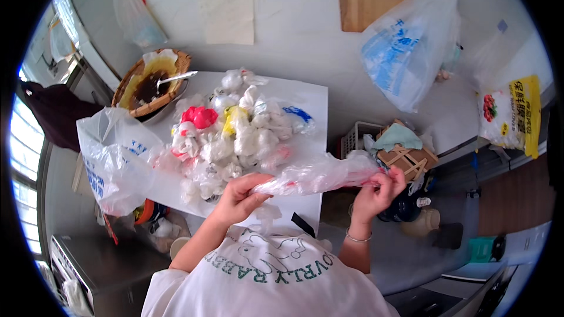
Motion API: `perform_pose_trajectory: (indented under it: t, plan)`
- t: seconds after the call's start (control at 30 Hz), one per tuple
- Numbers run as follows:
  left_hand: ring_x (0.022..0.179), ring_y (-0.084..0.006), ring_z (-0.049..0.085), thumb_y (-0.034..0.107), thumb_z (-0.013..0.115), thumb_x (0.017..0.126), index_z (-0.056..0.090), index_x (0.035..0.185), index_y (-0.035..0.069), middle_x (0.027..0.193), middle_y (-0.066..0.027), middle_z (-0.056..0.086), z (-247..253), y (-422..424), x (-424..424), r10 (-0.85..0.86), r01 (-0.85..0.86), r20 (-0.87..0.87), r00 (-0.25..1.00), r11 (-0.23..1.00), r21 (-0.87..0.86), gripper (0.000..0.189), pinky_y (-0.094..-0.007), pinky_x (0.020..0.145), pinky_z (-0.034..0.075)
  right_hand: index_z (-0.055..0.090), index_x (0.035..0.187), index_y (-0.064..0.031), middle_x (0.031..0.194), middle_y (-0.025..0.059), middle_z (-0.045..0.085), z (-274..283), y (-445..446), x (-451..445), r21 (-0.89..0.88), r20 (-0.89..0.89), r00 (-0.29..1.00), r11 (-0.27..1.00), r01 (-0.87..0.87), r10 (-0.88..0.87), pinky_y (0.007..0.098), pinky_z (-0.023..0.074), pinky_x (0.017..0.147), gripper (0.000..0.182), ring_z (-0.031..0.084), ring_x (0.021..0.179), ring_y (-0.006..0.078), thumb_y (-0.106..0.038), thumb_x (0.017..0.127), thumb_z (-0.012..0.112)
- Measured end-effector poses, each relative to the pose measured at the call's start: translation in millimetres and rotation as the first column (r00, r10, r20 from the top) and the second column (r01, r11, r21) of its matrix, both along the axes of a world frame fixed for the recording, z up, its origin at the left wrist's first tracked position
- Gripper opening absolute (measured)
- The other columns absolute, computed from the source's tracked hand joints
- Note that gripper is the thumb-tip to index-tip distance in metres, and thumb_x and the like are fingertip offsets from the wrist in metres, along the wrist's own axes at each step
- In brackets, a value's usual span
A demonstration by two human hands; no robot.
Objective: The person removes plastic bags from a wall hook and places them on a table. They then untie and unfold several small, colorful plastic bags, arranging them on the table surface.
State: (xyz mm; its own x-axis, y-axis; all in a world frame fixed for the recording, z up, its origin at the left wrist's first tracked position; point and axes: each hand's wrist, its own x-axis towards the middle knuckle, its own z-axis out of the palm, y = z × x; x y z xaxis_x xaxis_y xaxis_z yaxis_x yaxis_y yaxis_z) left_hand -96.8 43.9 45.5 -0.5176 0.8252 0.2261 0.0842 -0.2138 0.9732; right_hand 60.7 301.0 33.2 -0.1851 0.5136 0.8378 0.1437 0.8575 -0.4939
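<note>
Between my two hands a clear plastic bag (317, 176) with red print is stretched out lengthwise, above the front of the white table (315, 105). My left hand (244, 198) pinches its narrow, bunched end. At the wider, looser end, the fingers of my right hand (381, 191) grip the plastic. Just beyond the bag lies a heap of knotted and crumpled plastic bags (246, 136), mostly white or clear. A pink-red bag (199, 117), a yellow one (231, 119) and a blue-printed one (298, 113) stand out in it.
A large white plastic bag (115, 158) sits at the table's left edge. Behind it a wicker basket (178, 59) holds a dark substance and a spoon. A plastic crate (350, 136) stands right of the table. Filled bags hang on the wall, including a blue-printed bag (396, 53).
</note>
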Motion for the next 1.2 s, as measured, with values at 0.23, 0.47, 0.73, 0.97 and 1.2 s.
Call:
perform_pose_trajectory:
  t: [0.23,0.47,0.73,0.97,1.2]
  plan:
    - [0.081,-0.0153,0.060,-0.004,0.059,0.087,0.061,0.118,0.002,0.102,-0.0090,0.063,-1,27,10,0.167,-0.142,-0.340,0.925,0.985,0.097,0.032,-0.0259,0.069,0.047,0.038,0.141,-0.0067,0.141,0.0082,0.044,-3,-35,-16,-0.370,-0.926,0.332,-0.250,-0.895,0.182,0.0423,0.0280,0.112,0.054,0.040,0.131,0.0236,-0.026,0.093,0.052]
    - [0.073,-0.0217,0.056,0.026,0.073,0.084,0.063,0.104,-0.001,0.082,-0.0115,0.059,2,48,10,-0.059,-0.012,-0.320,0.946,0.977,-0.214,0.036,-0.0325,0.067,0.047,0.034,0.144,-0.0041,0.139,0.0135,0.047,6,-58,-16,-0.439,-0.880,0.369,-0.213,-0.873,0.300,0.0439,0.0311,0.110,0.058,0.041,0.133,0.0273,-0.032,0.096,0.050]
    - [0.076,-0.0193,0.061,0.026,0.069,0.088,0.065,0.098,0.000,0.085,-0.0091,0.064,21,68,19,0.013,-0.120,-0.542,0.840,0.979,-0.163,0.029,-0.0320,0.069,0.049,0.045,0.135,0.0013,0.129,0.0128,0.054,7,-76,-11,-0.555,-0.671,0.487,0.056,-0.830,0.559,0.0386,0.0357,0.106,0.043,0.047,0.124,0.0244,-0.001,0.092,0.052]
    - [0.101,-0.0096,0.058,0.011,0.058,0.096,0.065,0.117,0.002,0.110,-0.0032,0.067,-7,67,12,0.055,-0.129,0.430,0.901,0.981,0.144,0.024,-0.0273,0.090,0.045,0.057,0.121,0.0017,0.114,0.0070,0.061,4,-42,0,-0.570,-0.762,0.602,0.195,-0.798,0.240,0.0305,0.0455,0.092,0.028,0.057,0.105,0.0146,-0.009,0.096,0.053]
    - [0.120,-0.0235,0.054,0.016,0.061,0.090,0.055,0.127,0.004,0.123,-0.0070,0.062,-5,56,-10,-0.221,-0.015,0.672,0.707,0.945,0.326,0.039,-0.0373,0.103,0.040,0.050,0.127,-0.0002,0.125,0.0142,0.057,2,-21,22,-0.547,-0.770,0.623,0.363,-0.754,0.135,0.0419,0.0451,0.098,0.037,0.056,0.114,0.0262,-0.018,0.094,0.051]
